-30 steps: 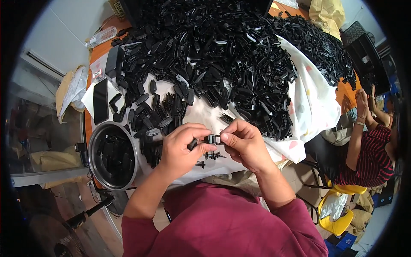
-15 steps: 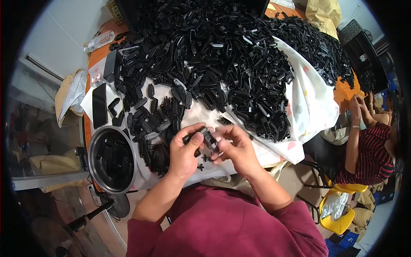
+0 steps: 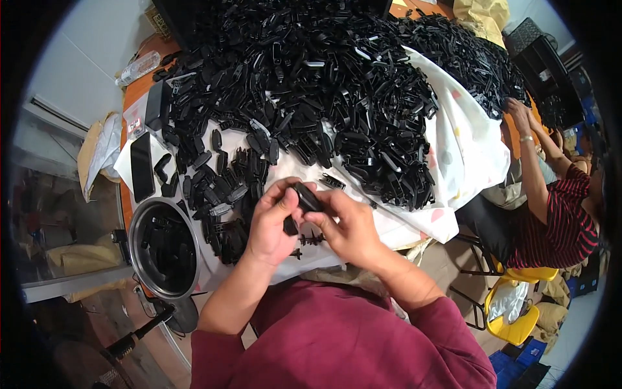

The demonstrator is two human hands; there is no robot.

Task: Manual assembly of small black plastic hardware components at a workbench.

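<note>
One small black plastic part (image 3: pixel 306 196) is gripped between the closed fingers of the left hand (image 3: pixel 271 223) and right hand (image 3: pixel 348 228), above a white cloth (image 3: pixel 466 149).

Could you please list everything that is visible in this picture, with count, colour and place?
small plastic part: one, black, held between both hands
loose plastic parts: too many to count, black, heaped over the table's far side
white cloth: one, white with faint spots, under the heap
round metal bowl: one, silver, at the table's left edge, black parts inside
flat dark slab: one, black, left of the heap
clear bottle: one, far left corner
co-worker's arm: right side, reaching to the heap
yellow stool: one, lower right
left hand: grip on the part
right hand: grip on the part
</note>
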